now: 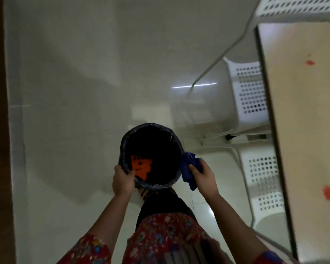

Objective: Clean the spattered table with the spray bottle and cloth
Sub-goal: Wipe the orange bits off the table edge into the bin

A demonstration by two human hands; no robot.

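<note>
The blue cloth, clenched in the right hand and touching the right side of the lined waste bin, could be dropped in. The bin could be tipped, since only its near rim is gripped by the left hand. An orange scrap lies inside. Red spatters are seen on the table at the right edge. No spray bottle is visible. White perforated chairs stand between bin and table.
</note>
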